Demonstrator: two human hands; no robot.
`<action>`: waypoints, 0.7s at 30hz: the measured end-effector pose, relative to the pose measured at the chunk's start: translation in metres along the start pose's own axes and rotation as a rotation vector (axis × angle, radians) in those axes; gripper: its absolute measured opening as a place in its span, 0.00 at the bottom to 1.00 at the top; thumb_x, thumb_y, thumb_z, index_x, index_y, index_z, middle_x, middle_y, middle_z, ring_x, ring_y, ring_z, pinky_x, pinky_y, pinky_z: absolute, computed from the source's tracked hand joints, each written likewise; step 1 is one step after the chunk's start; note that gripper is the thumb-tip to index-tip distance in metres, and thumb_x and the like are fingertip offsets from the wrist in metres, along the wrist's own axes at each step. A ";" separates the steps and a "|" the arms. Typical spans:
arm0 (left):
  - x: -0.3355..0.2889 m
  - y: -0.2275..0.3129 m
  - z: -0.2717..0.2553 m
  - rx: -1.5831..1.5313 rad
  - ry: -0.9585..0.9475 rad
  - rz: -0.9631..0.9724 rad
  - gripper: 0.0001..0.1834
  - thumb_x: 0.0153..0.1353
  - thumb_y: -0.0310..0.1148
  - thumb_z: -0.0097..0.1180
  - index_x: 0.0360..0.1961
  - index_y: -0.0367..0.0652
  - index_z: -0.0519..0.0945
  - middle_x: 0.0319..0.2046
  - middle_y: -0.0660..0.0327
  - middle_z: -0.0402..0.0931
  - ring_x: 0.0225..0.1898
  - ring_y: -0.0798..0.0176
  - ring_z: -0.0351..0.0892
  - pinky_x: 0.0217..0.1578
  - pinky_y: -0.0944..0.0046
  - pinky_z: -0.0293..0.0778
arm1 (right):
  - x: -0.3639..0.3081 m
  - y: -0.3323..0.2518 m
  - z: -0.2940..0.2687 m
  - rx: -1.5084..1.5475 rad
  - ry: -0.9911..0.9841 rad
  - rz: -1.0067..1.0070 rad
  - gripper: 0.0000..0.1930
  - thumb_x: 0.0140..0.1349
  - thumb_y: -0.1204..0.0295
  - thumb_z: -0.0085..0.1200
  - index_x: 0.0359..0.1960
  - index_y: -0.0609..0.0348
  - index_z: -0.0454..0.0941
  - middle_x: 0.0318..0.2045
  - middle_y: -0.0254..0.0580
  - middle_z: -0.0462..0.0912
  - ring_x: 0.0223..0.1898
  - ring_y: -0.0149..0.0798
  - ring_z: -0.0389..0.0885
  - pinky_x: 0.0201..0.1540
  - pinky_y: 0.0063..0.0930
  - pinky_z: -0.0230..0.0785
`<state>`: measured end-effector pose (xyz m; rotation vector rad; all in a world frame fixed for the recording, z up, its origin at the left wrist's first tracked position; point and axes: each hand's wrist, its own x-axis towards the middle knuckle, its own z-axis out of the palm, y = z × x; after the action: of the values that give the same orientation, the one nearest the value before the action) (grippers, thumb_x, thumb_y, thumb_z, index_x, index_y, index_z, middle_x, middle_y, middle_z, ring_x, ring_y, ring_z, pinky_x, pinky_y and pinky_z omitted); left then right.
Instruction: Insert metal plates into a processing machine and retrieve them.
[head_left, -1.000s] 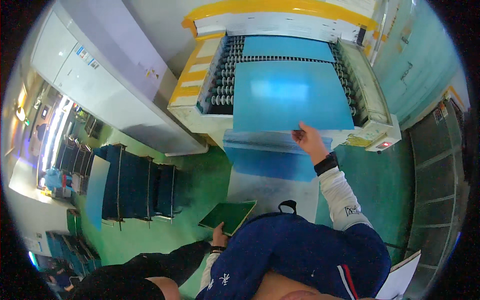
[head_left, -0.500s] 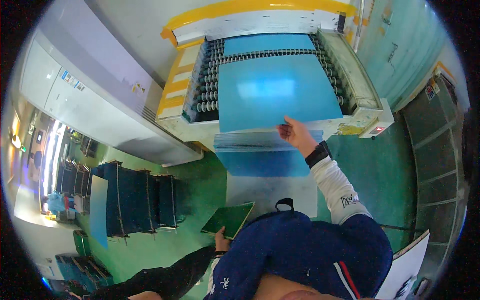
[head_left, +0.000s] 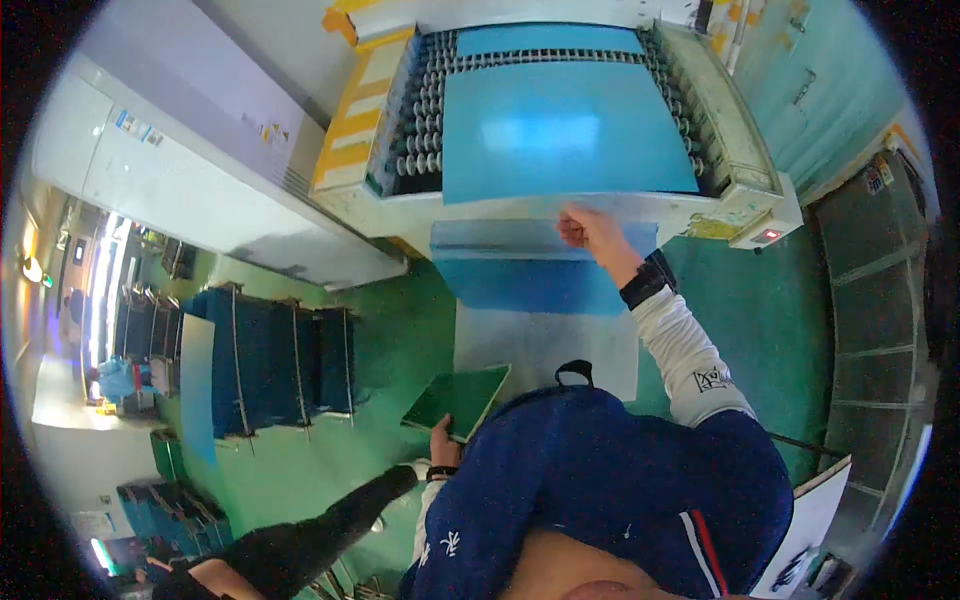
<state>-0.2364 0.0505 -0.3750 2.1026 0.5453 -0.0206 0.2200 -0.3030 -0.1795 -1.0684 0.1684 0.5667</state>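
A light-blue sheet [head_left: 560, 130] lies on the roller conveyor [head_left: 420, 110] ahead of me, its near edge level with the conveyor's front lip. Just short of that edge is my right hand [head_left: 592, 232], fingers curled in, with nothing visible in them. It hovers over a stack of blue sheets [head_left: 530, 280], which rests on a pale surface [head_left: 545, 350]. Low at my left side, my left hand [head_left: 443, 442] grips a flat green rectangular board [head_left: 460, 398] by its near edge; its fingers are partly hidden under the board.
A tall white cabinet [head_left: 200, 190] stands left of the conveyor. Racks of dark panels [head_left: 265, 360] fill the left side, with a person's dark-clothed leg [head_left: 320, 510] below them. A grey metal frame [head_left: 875, 330] stands right. A white panel [head_left: 810, 530] leans at lower right.
My right hand has come off the blue sheet's near edge and drawn back toward me. The sheet sits slightly farther onto the rollers. The whole view has shifted; the left hand still holds the board.
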 end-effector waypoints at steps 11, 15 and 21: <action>-0.023 0.109 -0.011 -0.353 0.132 -0.221 0.12 0.64 0.36 0.53 0.41 0.38 0.78 0.39 0.54 0.80 0.41 0.53 0.80 0.47 0.55 0.78 | -0.040 0.070 0.034 -1.450 0.043 -0.696 0.12 0.53 0.66 0.58 0.39 0.57 0.80 0.40 0.50 0.79 0.45 0.52 0.76 0.46 0.46 0.68; -0.010 0.080 -0.003 -1.292 0.218 -0.911 0.13 0.64 0.36 0.52 0.41 0.37 0.78 0.40 0.54 0.80 0.41 0.52 0.80 0.47 0.54 0.77 | -0.045 0.073 0.039 -1.517 0.001 -0.803 0.11 0.53 0.69 0.58 0.37 0.58 0.79 0.37 0.49 0.79 0.44 0.53 0.75 0.46 0.46 0.67; -0.023 0.076 -0.004 -0.519 0.019 -0.284 0.16 0.63 0.30 0.53 0.52 0.40 0.74 0.44 0.55 0.79 0.44 0.52 0.80 0.48 0.58 0.74 | -0.055 0.088 0.035 -1.674 -0.001 -0.870 0.11 0.50 0.72 0.57 0.36 0.60 0.78 0.37 0.49 0.78 0.46 0.53 0.73 0.48 0.47 0.66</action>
<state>-0.2285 0.0098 -0.3073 1.5131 0.7666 -0.0195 0.1235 -0.2614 -0.2094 -2.5234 -0.9193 -0.2555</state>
